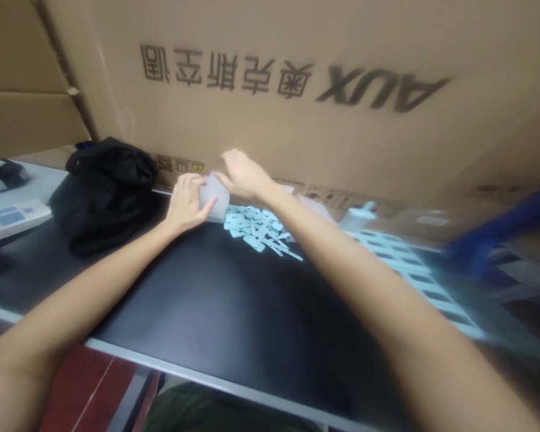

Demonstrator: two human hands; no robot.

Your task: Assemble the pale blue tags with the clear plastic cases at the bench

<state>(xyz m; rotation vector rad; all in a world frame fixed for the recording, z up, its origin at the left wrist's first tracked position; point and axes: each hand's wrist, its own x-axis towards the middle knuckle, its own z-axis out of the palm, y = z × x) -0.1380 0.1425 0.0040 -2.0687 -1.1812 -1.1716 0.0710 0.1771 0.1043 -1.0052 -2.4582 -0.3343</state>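
My forearms (94, 294) stretched across the table (207, 312), sheet (215, 187) at its far edge between my hands, left hand (185, 203) and right hand (242, 175) both pinching it, blue clips (256, 228) just beside.

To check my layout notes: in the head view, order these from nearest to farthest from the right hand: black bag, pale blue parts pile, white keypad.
1. pale blue parts pile, close beside the right hand.
2. black bag, to the left, past the left hand.
3. white keypad, far left edge.
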